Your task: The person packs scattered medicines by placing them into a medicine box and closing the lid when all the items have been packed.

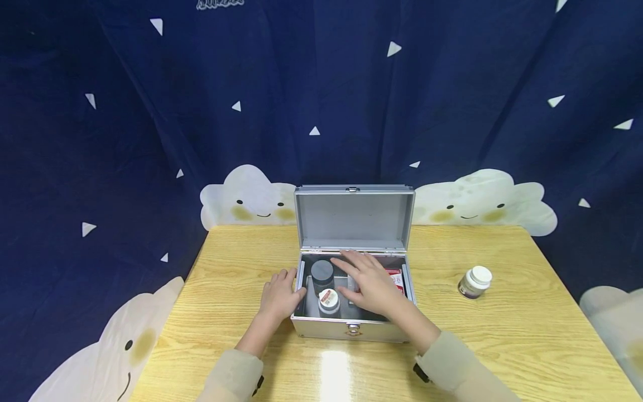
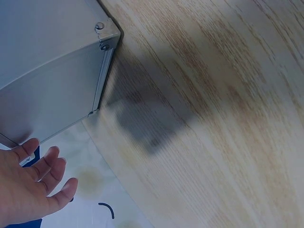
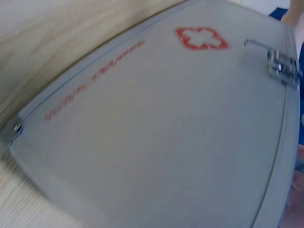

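An aluminium first-aid case (image 1: 326,328) stands on the table with its lid (image 1: 354,220) raised. Inside at the left are a dark-capped bottle (image 1: 322,273) and a white-capped bottle (image 1: 329,300) in front of it. A red-and-white box (image 1: 396,279) shows at the right, partly hidden. My left hand (image 1: 281,296) rests at the case's left rim, thumb over the edge, fingers relaxed outside. My right hand (image 1: 372,283) hovers over the open case with fingers spread, thumb close to the white-capped bottle. The right wrist view mostly shows the case's front and its latch (image 3: 283,66).
A white bottle (image 1: 475,282) with a dark label stands on the wooden table (image 1: 507,335) to the right of the case. Behind the table hangs a dark blue curtain (image 1: 321,84) with white triangles and smiling clouds.
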